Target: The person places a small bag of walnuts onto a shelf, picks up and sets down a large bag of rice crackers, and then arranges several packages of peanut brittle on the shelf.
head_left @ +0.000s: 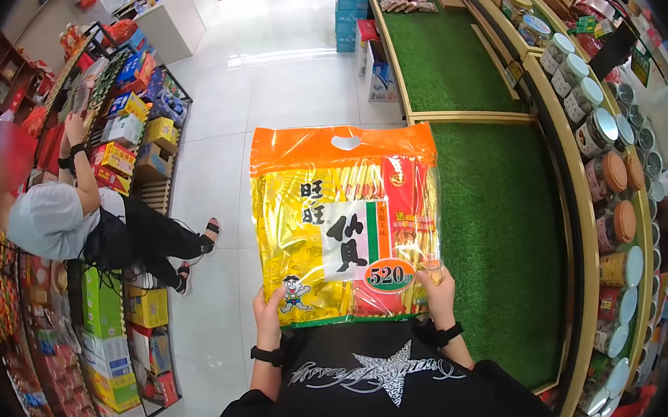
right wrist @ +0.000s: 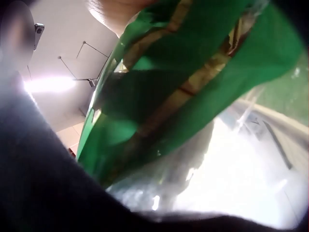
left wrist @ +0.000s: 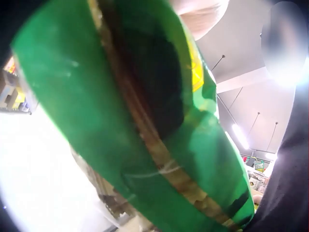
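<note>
W/ the black shirt (head_left: 346, 412) just this side of the snack bag (head_left: 304, 235), L hand (head_left: 267, 319) & R hand (head_left: 441, 298) grip its lower corners, thumbs on front, so step's prob. a 2-handed hold, next move prob. calling for even grip, turf shelf (head_left: 496, 217) R of bag, blue boxes (head_left: 353, 10) well beyond it.

1. Tiled floor (head_left: 206, 172) leaves a passage left of the bag (head_left: 351, 223), alongside stacked boxes (head_left: 106, 351).
2. A person's legs (head_left: 160, 225) reach into that passage.
3. Beside the right hand (head_left: 439, 291), room opens over green turf (head_left: 507, 256), bounded by wooden edging (head_left: 470, 118) and a row of jars (head_left: 609, 226).
4. The bag blocks straight ahead.
</note>
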{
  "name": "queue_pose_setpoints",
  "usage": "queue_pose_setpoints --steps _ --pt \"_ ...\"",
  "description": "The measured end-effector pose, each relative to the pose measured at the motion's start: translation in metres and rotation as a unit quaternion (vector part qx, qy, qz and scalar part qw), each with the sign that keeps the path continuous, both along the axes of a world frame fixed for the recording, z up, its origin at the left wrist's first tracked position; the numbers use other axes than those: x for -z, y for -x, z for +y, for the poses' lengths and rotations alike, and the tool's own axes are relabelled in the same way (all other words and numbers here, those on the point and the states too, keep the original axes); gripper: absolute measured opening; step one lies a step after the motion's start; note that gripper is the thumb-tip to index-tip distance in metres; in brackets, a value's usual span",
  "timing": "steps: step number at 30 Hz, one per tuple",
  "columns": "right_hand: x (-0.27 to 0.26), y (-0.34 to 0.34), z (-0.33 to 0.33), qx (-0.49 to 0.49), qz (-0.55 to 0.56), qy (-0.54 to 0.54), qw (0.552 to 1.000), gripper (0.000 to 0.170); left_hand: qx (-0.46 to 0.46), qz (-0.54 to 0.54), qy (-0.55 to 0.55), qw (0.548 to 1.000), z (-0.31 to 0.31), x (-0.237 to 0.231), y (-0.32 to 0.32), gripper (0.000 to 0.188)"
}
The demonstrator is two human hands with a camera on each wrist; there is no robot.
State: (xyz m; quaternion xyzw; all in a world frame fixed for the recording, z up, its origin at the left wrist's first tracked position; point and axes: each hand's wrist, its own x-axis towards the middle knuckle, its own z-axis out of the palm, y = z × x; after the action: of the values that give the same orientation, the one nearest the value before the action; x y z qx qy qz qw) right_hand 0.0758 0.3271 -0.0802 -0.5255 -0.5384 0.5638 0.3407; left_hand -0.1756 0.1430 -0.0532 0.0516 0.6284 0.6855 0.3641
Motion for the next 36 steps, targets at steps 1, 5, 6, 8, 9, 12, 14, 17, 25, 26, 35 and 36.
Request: queue_pose_setpoints --steps 1,5,6,8,9,12,14,17,25,26,35,36 --pt "-0.002 0.004 0.006 0.003 0.002 -0.008 1.000 0.031 0.002 -0.006 -0.010 1.000 0.008 0.000 0.005 0.024" --pt "-0.009 0.029 0.033 0.010 0.004 -0.026 1.000 0.031 0.009 -0.014 -0.029 0.999 0.040 0.004 0.033 0.024" --pt "-0.005 0.036 0.039 0.012 -0.001 -0.028 1.000 0.031 0.012 -0.012 -0.031 0.999 0.048 0.005 0.042 0.024" --pt "-0.005 0.057 0.055 0.018 0.004 -0.038 0.999 0.030 0.021 0.002 -0.024 0.999 0.067 0.006 0.066 0.025" --pt "-0.009 0.072 0.062 0.027 0.010 -0.043 0.999 0.025 0.026 0.011 -0.033 0.999 0.079 0.006 0.082 0.025" --pt "-0.023 0.111 0.085 0.042 0.036 -0.060 0.997 0.021 0.042 0.029 -0.057 0.997 0.109 -0.001 0.121 0.025" --pt "-0.022 0.137 0.100 0.051 0.032 -0.064 0.996 0.027 0.046 0.045 -0.064 0.996 0.125 -0.010 0.151 0.025" --pt "-0.027 0.177 0.121 0.041 0.080 -0.076 0.993 0.027 0.038 0.073 -0.070 0.994 0.141 -0.021 0.187 0.025" --pt "-0.048 0.242 0.149 0.019 0.016 -0.104 0.994 0.029 0.012 0.034 -0.068 0.997 0.163 -0.018 0.249 0.025" --pt "-0.047 0.246 0.153 0.015 0.028 -0.093 0.995 0.030 0.006 0.031 -0.058 0.998 0.165 -0.019 0.252 0.025" --pt "-0.041 0.284 0.217 -0.024 0.010 -0.056 0.998 0.027 -0.023 0.052 -0.035 0.998 0.211 -0.006 0.276 0.024" --pt "-0.036 0.290 0.226 -0.024 0.019 -0.056 0.998 0.027 -0.023 0.052 -0.041 0.998 0.218 -0.006 0.281 0.024"
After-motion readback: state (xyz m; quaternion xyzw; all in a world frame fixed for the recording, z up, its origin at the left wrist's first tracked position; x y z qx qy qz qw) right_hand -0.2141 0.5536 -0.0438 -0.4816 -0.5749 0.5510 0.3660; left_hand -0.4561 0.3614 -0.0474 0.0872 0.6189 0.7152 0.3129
